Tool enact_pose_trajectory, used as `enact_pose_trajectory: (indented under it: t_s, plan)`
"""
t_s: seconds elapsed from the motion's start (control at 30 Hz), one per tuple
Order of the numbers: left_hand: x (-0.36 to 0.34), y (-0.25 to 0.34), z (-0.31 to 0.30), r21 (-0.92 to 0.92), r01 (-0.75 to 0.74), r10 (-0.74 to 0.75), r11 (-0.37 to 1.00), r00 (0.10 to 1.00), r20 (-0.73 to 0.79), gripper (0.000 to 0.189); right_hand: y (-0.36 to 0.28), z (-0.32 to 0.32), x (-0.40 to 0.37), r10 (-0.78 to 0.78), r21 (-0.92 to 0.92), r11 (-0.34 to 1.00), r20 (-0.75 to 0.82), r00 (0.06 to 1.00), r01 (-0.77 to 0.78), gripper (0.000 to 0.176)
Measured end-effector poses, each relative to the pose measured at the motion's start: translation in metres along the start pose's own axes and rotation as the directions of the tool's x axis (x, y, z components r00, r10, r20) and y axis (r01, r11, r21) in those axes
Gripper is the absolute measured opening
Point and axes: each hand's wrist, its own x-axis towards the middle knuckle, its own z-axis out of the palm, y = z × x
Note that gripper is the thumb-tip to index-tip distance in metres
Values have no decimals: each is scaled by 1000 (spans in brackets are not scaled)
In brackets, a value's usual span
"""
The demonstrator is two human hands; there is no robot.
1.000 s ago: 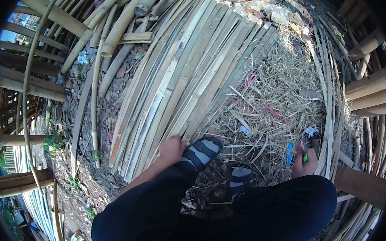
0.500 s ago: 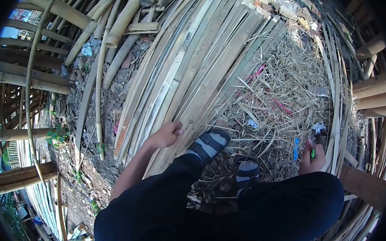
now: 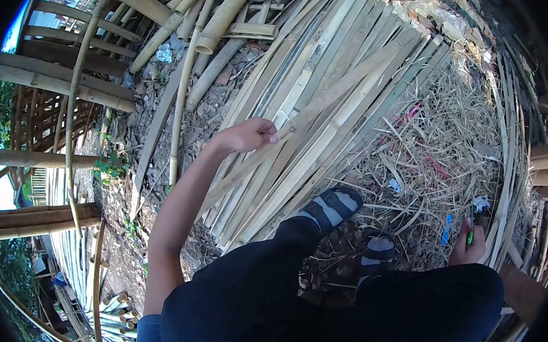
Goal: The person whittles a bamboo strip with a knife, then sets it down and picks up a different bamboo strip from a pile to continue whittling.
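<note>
My left hand is closed on a long, flat bamboo strip. That strip lies slantwise across a fanned pile of split bamboo strips, and its near end passes below my wrist. At the lower right, my right hand is closed around a small tool with a green handle; the tool's other end is too small to make out. Beside this hand are a blue scrap and a crumpled white scrap on the shavings.
Thin bamboo shavings cover the ground right of the pile. My sandalled foot rests against its near edge. Bamboo poles lie at the upper left, near a bamboo frame. More long strips run along the right.
My left hand has moved forward, and the strip in it now slants across the others in the pile. The view has shifted left. My right hand still holds the green-handled tool.
</note>
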Motion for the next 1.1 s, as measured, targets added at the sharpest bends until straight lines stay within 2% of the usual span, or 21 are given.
enact_pose_trajectory:
  t_s: [0.1,0.17,0.5,0.57,0.67,0.73,0.77,0.83,0.87,0.9,0.97,1.0,1.07,1.1]
  plan:
    - [3,0,-3,18,17,-18,1000,999,30,21,-7,-3,1,0,4,1000,-17,1000,0,24]
    - [0,2,-2,12,48,-48,999,998,36,22,-12,-5,2,-57,-28,998,-23,998,56,23]
    - [-5,3,4,36,49,-50,998,999,15,21,-18,-10,3,-52,-56,997,-27,998,50,21]
    - [-4,-6,4,44,18,-20,999,998,54,21,-17,-8,3,-77,-38,996,-44,996,75,20]
    - [-2,-15,12,-52,-2,4,999,999,33,22,-18,-10,4,-64,-52,997,-44,997,62,19]
    - [-5,-11,18,-98,122,-127,988,991,-43,23,-20,-11,4,-81,-44,996,-46,996,79,18]
    - [-6,-8,23,-92,111,-115,990,993,-41,23,-19,-11,4,-78,-48,996,-58,995,75,18]
    - [-8,-1,31,-250,125,-184,960,955,-232,28,-19,-10,4,-53,-29,998,-60,997,51,18]
    - [-10,3,34,-319,145,-229,936,942,-244,35,-19,-10,3,-24,-42,999,-48,999,22,19]
    - [-8,0,35,-315,140,-223,939,944,-244,35,-19,-11,4,-22,-43,999,-55,998,19,19]
    - [-4,-9,33,29,63,-53,998,959,-280,37,-21,-12,4,-32,-50,998,-42,999,29,18]
    - [-4,-11,31,32,60,-48,998,959,-280,37,-20,-12,4,-31,-50,998,-46,998,28,18]
    - [-4,-11,27,-255,127,-159,958,981,-107,34,-20,-12,3,-28,-28,999,-51,998,26,18]
    - [-3,-11,27,-253,125,-156,959,982,-107,34,-20,-12,3,-27,-29,999,-55,998,25,18]
